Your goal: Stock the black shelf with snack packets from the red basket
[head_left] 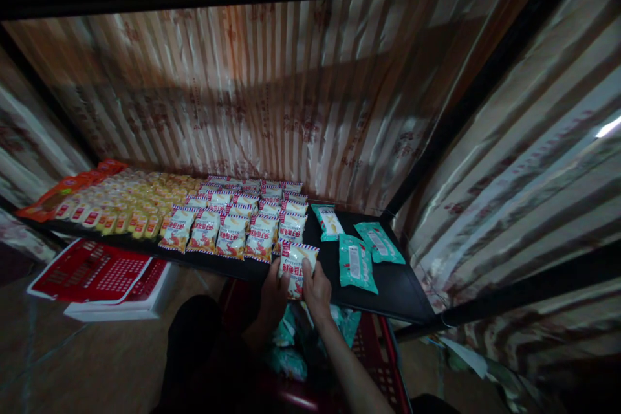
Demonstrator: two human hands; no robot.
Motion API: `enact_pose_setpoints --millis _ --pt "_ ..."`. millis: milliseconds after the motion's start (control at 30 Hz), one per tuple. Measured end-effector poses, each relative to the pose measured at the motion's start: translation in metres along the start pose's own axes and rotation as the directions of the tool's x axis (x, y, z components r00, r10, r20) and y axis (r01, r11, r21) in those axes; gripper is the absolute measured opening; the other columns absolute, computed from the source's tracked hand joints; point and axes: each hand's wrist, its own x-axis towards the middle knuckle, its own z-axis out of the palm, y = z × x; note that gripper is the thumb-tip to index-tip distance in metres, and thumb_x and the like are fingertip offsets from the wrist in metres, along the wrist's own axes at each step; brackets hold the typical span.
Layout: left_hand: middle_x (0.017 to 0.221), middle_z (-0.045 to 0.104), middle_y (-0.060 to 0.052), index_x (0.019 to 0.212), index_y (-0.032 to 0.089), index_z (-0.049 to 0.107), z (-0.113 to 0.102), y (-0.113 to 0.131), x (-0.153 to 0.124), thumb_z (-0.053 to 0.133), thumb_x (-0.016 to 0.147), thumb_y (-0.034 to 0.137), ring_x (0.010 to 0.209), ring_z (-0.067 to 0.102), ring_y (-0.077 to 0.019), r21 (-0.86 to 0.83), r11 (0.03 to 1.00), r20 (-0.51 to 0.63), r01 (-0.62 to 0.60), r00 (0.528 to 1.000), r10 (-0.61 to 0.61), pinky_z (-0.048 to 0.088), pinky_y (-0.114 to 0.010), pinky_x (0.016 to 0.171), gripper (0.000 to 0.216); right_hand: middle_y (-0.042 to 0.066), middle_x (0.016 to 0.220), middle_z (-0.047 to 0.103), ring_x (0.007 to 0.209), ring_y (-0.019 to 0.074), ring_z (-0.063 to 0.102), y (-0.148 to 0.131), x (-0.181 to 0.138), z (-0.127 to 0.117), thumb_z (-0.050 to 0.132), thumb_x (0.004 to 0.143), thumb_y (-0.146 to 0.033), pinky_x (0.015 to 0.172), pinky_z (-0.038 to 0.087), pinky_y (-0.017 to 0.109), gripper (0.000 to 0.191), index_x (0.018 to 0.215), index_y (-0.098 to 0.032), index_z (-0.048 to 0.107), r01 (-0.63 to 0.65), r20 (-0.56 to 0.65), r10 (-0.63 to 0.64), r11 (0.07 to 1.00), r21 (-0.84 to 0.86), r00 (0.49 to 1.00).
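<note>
Between my two hands, just over the front edge of the black shelf (392, 284), I hold a white snack bag (295, 265) with red lettering and a striped top edge. My left hand (274, 294) grips its left side, and my right hand (316, 288) has its thumb on the front at the right. Behind it, rows of matching snack bags (231, 233) stand on the shelf. To the right lie teal packets (356, 265), two of them face down. Below my hands a red basket (388, 362) contains more teal packets (290, 362).
Small yellow and white packets (130, 220) fill the shelf's left part, with orange bags (72, 187) at the far end. A red basket (92, 272) and a white box (116, 310) sit on the floor at left. Dark frame bars (466, 103) and striped curtain (272, 90) enclose the shelf.
</note>
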Motion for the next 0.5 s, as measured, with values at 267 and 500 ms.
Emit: enact_pose_setpoints --millis 267,500 --pt "0.117 0.061 -0.014 0.127 0.014 0.045 0.002 -0.013 0.037 0.036 0.092 0.032 0.106 0.060 -0.0212 0.315 0.933 -0.074 -0.173 0.976 0.206 0.049 -0.039 0.090 0.041 0.011 0.083 0.070 0.072 0.0215 0.065 -0.008 0.045 0.026 0.015 0.091 -0.060 0.061 0.040 0.028 0.062 0.093 -0.016 0.059 0.097 -0.037 -0.105 0.980 -0.175 0.994" --pt "0.133 0.050 -0.016 0.137 0.015 0.035 -0.003 -0.039 0.034 0.045 0.091 0.021 0.129 0.041 -0.0242 0.677 0.572 0.039 -0.463 0.799 0.601 0.040 -0.043 0.101 0.048 0.011 0.086 0.064 0.085 0.0242 0.060 0.010 0.047 0.045 0.013 0.089 -0.065 0.073 0.044 0.033 0.065 0.091 -0.018 0.056 0.170 -0.103 -0.192 0.967 -0.189 0.976"
